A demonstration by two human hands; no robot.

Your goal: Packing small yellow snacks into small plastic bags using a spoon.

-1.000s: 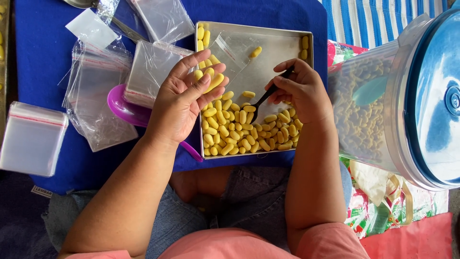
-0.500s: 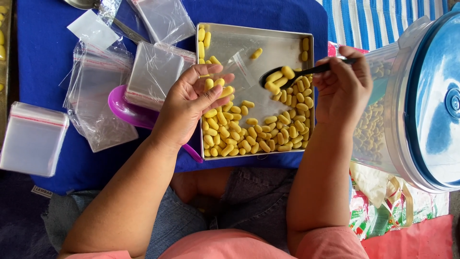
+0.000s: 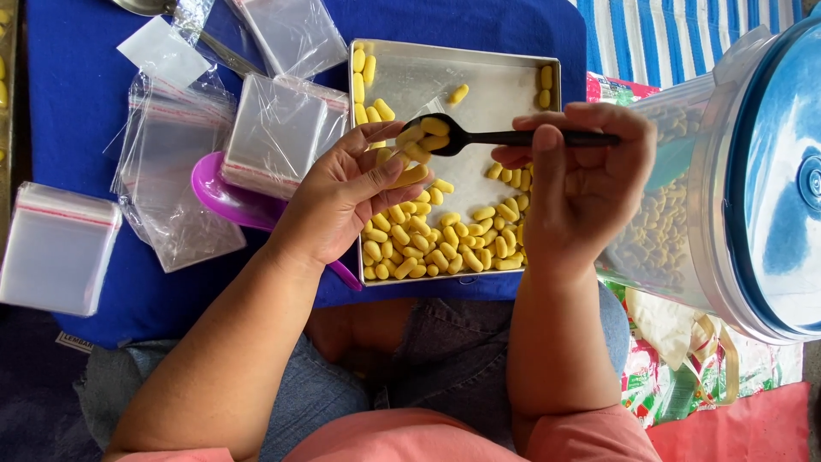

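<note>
Overhead, the right hand (image 3: 581,184) pinches the handle of a black plastic spoon (image 3: 505,137), fingers closed around it, and holds it level above a shallow rectangular metal tray (image 3: 492,73). The spoon's bowl carries a few small yellow oblong pieces (image 3: 425,134). Just beside the bowl, the left hand (image 3: 346,192) is cupped with its fingers curled around a small clear plastic bag (image 3: 428,111), the bag's mouth touching the spoon's tip; one yellow piece lies against the thumb. More yellow pieces fill the tray's near half. The tray rests on a blue cloth (image 3: 77,94), with stacks of clear bags (image 3: 56,248) to the left and a large clear jar with a blue lid (image 3: 727,171) on the right.
</note>
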